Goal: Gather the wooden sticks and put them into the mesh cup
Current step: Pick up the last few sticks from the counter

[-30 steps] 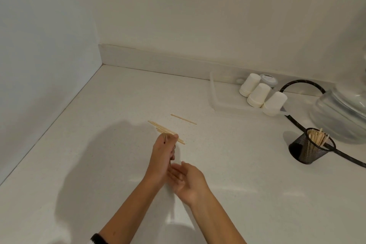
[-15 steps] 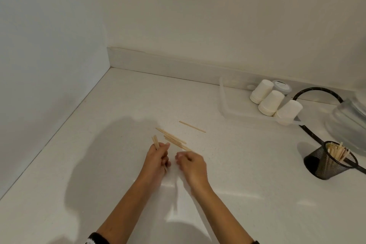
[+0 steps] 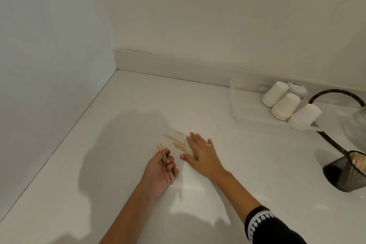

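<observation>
- The left hand (image 3: pixel 161 170) is gripping a few wooden sticks (image 3: pixel 166 161) near the counter (image 3: pixel 118 164) middle.
- The right hand (image 3: pixel 202 154) is lying flat, fingers spread, over loose sticks (image 3: pixel 176 142).
- The mesh cup (image 3: pixel 347 172) is standing tilted at the counter's right edge, holding sticks.

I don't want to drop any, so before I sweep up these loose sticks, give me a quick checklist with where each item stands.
1. Left hand grips its held sticks: ok.
2. Right hand open and flat over the loose sticks: ok.
3. Loose sticks lie together on the counter: ok.
4. Any stick hidden under the right hand: cannot tell.
5. Mesh cup mouth open, sticks already inside: ok.
6. Room left in the mesh cup: cannot tell.
</observation>
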